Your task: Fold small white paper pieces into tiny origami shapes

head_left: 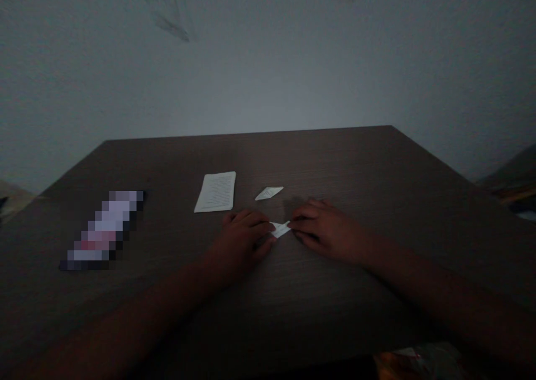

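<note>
A small folded piece of white paper [281,231] lies on the table between my two hands. My left hand [247,236] has its fingers closed on the paper's left end. At the other end, the fingertips of my right hand [324,229] press on the paper. Just beyond the hands rests a second folded paper [269,193], a flat diamond shape with print on it. A stack of printed paper sheets [216,192] lies behind my left hand.
The brown table [335,162] reaches back to a pale wall [268,61]. A phone [104,229] with a blurred, lit screen lies on the left. Something orange with clear plastic [414,363] shows at the bottom edge.
</note>
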Tool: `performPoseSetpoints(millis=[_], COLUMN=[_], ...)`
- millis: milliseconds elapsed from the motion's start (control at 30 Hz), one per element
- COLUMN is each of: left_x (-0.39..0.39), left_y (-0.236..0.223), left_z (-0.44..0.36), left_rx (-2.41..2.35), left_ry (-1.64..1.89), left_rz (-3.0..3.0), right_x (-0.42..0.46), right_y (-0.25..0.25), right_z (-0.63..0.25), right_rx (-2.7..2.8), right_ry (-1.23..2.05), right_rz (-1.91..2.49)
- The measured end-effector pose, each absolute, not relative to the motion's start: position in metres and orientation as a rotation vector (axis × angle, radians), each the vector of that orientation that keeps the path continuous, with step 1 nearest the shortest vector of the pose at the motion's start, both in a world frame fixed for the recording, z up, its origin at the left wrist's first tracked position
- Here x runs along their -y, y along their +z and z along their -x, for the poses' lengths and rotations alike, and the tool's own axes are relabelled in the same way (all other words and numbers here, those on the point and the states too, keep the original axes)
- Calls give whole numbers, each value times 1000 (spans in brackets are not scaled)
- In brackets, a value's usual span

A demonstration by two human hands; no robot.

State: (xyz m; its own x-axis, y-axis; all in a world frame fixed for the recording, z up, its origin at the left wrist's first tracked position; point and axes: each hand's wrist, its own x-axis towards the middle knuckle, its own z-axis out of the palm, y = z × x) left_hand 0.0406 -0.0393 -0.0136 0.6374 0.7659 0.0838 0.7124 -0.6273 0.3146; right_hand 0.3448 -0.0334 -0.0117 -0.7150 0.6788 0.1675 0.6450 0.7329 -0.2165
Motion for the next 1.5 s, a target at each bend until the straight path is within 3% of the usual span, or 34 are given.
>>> performPoseSetpoints(millis=[367, 800, 1500], left_x=[36, 47, 43], left_y=[-12, -10, -19], left_z=[-33, -50, -52], left_rx=[-1103, -1167, -1182], left_ry=[293, 281, 302], left_rz=[-2591, -2558, -2531], right_x=[60, 43, 6], right_y=[0, -32, -45], right_z=[-336, -319, -326], right_rx=[2809, 2396, 2090], right_ry=[-11, 308, 256], right_rz=[1334, 1233, 1490])
